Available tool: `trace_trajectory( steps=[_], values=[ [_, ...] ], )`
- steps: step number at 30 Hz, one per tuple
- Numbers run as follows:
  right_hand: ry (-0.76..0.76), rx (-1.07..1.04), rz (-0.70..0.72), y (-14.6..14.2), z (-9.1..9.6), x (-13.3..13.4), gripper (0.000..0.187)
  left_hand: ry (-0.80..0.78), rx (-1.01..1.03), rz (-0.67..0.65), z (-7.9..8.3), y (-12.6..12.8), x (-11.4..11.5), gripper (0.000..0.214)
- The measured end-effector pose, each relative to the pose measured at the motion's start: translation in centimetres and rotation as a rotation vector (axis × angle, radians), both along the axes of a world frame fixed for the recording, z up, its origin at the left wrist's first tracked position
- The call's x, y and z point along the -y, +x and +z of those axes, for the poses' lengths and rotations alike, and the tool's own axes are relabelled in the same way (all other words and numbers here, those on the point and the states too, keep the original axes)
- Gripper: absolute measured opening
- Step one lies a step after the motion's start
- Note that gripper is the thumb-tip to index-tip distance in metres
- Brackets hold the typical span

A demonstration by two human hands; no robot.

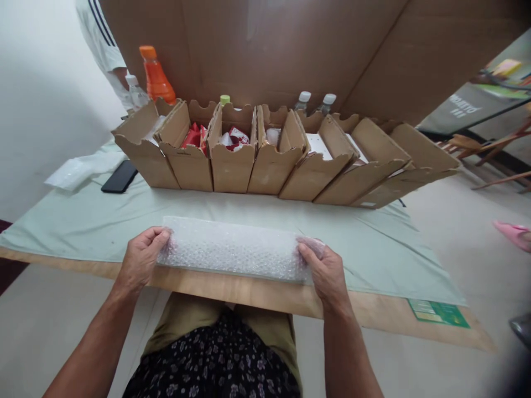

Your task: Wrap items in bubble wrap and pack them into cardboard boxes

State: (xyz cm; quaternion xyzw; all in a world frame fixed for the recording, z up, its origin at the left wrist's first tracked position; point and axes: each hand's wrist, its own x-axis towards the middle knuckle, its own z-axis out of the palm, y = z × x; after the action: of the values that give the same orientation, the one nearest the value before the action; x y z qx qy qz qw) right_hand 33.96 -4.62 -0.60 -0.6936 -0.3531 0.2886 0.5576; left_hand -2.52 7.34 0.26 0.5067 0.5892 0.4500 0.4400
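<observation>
A long strip of clear bubble wrap [232, 249] stretches between my two hands, near the front edge of the table. My left hand [145, 251] pinches its left end, thumb on top. At the other end, my right hand [321, 265] grips the strip between thumb and fingers, and part of the plastic covers those fingers. The strip looks flat and folded into a band. Whether anything lies inside it I cannot tell.
Several open cardboard bins [232, 166] stand in a row behind the strip, some holding red packets. A black phone [119, 177] and clear plastic packaging [78, 170] lie at left. Bottles, one an orange bottle [157, 77], stand behind the bins. A green card [440, 313] lies front right.
</observation>
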Motion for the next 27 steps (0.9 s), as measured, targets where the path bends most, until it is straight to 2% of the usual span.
trace_trajectory(
  steps=[6, 10, 14, 17, 19, 21, 23, 25, 27],
  values=[
    [-0.089, 0.169, 0.099, 0.2, -0.4, -0.3, 0.037, -0.070, -0.018, -0.049, -0.4, -0.8, -0.2, 0.035],
    [-0.124, 0.238, 0.152, -0.2, -0.5, -0.6, 0.038, -0.104, -0.013, -0.044, -0.2, -2.4, -0.9, 0.037],
    [-0.103, 0.205, 0.209, -1.8, 0.9, -2.3, 0.037, -0.092, 0.001, 0.002, 0.2, -4.0, -1.3, 0.031],
    [-0.054, 0.098, 0.245, -5.0, 2.9, -4.3, 0.038, -0.096, 0.102, -0.006, 0.2, -3.8, -0.6, 0.030],
    [-0.008, 0.031, 0.334, -8.5, 4.2, -5.7, 0.040, -0.114, 0.219, -0.005, 0.2, -3.0, 0.2, 0.033],
    [0.024, -0.029, 0.511, -12.7, 5.1, -7.1, 0.048, -0.147, 0.346, 0.011, 0.3, -2.1, 1.0, 0.042],
    [0.038, -0.091, 0.749, -16.2, 5.5, -8.1, 0.058, -0.196, 0.454, 0.015, 0.2, -1.5, 1.5, 0.054],
    [0.063, -0.145, 0.895, -17.9, 5.5, -8.7, 0.059, -0.230, 0.491, -0.014, -0.1, -1.5, 1.7, 0.061],
    [0.099, -0.179, 0.856, -17.2, 5.0, -8.8, 0.053, -0.261, 0.445, -0.045, -0.5, -1.9, 1.6, 0.061]
  ],
)
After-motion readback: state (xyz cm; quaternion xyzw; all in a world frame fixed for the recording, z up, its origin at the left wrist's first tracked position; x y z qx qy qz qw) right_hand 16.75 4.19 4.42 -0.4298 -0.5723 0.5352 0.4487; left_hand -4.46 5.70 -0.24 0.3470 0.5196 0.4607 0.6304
